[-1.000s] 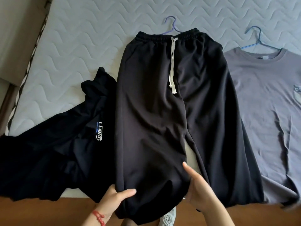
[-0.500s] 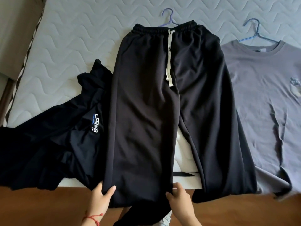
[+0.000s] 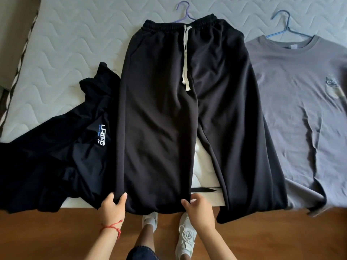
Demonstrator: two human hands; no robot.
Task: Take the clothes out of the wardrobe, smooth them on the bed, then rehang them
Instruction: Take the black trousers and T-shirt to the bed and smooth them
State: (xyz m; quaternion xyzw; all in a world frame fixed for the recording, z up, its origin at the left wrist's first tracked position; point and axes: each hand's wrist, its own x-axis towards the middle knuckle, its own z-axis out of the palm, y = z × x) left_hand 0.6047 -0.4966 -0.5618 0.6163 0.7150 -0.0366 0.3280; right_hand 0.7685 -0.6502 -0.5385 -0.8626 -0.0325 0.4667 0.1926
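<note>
Black sweatpants (image 3: 169, 102) with a white drawstring lie flat on the bed, waistband at the far side on a purple hanger (image 3: 185, 13). My left hand (image 3: 112, 207) pinches the left corner of the nearer leg's cuff at the bed's front edge. My right hand (image 3: 199, 209) grips the same cuff's right corner. The other leg hangs over the edge to the right. A dark garment with a white logo (image 3: 56, 156) lies crumpled at left. A grey T-shirt (image 3: 300, 109) on a blue hanger (image 3: 281, 25) lies at right.
The quilted white mattress (image 3: 75, 44) shows at the far left and top. A wooden floor (image 3: 47, 237) runs along the front edge, where my legs and white shoes (image 3: 185, 235) stand. A beige wall or headboard (image 3: 13, 25) borders the bed at far left.
Both hands slid down the left trouser leg from mid-calf to the cuff corners, and the leg now lies straighter and flatter. The view shifted slightly back.
</note>
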